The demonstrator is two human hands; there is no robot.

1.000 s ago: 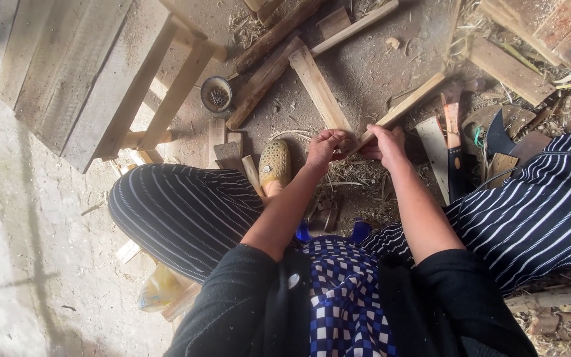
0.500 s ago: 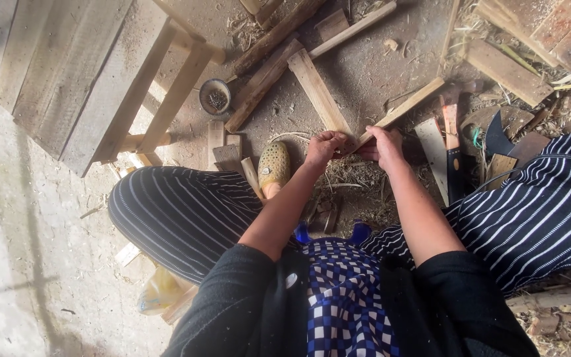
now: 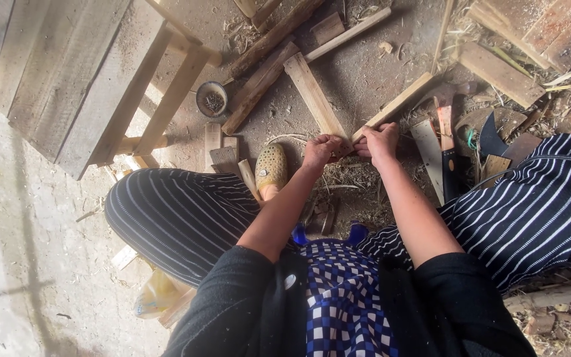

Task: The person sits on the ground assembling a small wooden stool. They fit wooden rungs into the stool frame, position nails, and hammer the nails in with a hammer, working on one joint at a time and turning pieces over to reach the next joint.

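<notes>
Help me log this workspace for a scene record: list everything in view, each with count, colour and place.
wooden slat: one, pale, right hand grips its near end
wooden boards: several, brown, on the dirt floor ahead
plank structure: one, grey-brown, upper left
small tin: one, grey, holds small dark bits, beside the planks
hand tools: a few, dark blades, right of the hands
clog: one, yellow, below the boards
left hand: closed, near the slat's end
right hand: closed grip on the slat

Both hands meet ahead of the knees, left hand (image 3: 320, 149) beside right hand (image 3: 379, 141), on the near end of a slat (image 3: 398, 102). Tin (image 3: 211, 98) lies far left; hatchet (image 3: 445, 142) right.
</notes>
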